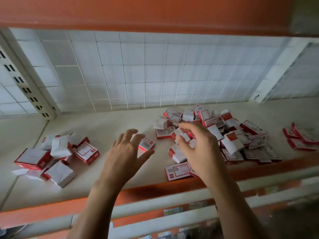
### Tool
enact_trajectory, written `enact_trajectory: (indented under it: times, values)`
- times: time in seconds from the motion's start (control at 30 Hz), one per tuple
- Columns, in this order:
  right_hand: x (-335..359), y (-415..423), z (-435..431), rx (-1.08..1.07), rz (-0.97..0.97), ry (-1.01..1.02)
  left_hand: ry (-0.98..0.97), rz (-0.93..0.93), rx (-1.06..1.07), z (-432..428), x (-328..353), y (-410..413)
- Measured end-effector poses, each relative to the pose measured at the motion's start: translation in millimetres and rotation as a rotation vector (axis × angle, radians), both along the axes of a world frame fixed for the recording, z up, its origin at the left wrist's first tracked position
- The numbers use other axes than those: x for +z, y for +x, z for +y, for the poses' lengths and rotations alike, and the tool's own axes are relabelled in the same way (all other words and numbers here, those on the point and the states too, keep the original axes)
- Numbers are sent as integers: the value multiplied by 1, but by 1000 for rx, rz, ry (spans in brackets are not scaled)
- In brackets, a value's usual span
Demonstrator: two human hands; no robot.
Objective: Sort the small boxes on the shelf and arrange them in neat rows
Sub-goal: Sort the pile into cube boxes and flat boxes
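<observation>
Small red-and-white boxes lie scattered on a cream shelf (107, 128). A large jumbled pile (229, 135) covers the right half, and a smaller loose group (57, 156) lies at the left. One single box (147, 144) sits in the middle. My left hand (126, 152) hovers with fingers spread just left of that single box, holding nothing. My right hand (196, 145) reaches into the pile's left edge and pinches a small box (181, 135) between thumb and fingers.
An orange strip (155, 188) runs along the shelf's front edge. A white wire grid (138, 71) forms the back wall, with slotted uprights (25, 83) at the left and right. A few more boxes (302, 137) lie at the far right. Lower shelves show below.
</observation>
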State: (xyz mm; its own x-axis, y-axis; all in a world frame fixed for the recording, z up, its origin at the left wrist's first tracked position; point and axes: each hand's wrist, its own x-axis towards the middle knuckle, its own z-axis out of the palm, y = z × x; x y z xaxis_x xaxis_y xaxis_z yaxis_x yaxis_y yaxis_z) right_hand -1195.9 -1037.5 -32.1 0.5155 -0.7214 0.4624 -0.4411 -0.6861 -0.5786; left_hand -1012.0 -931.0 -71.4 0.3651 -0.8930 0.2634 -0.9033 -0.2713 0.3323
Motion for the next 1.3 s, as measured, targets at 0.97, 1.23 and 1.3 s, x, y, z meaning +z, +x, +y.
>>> enact_trajectory:
  times: [0.97,1.23,1.3]
  values:
    - [-37,-65,26,-96,330,112,-259,230,-381,16,31,-32]
    - [-20,-94,7,-70,111,34,-290,224,-452,-12,46,-68]
    - [-15,-112,-4,-74,85,8,-303,219,-455,-28,49,-86]
